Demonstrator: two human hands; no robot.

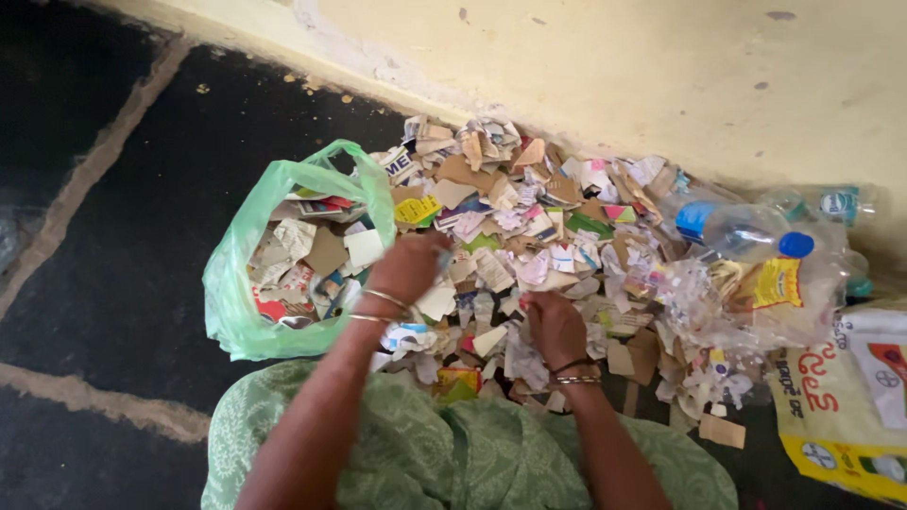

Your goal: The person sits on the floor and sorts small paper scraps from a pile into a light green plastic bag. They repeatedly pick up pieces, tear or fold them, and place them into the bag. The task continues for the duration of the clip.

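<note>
A heap of torn paper and cardboard scraps (529,217) lies on the dark floor against a yellow wall. My left hand (408,266), with bangles at the wrist, is closed over scraps beside the rim of a green plastic bag (236,312) part-filled with scraps. My right hand (556,326), also with bangles, presses down into the near part of the heap, fingers curled around paper pieces. What exactly either hand grips is hidden by the hands themselves.
Clear plastic bottles (746,231) with blue caps and a clear plastic bag (756,302) lie at the right of the heap. A printed white and yellow sack (841,406) sits at the far right. My green patterned garment (453,453) fills the bottom.
</note>
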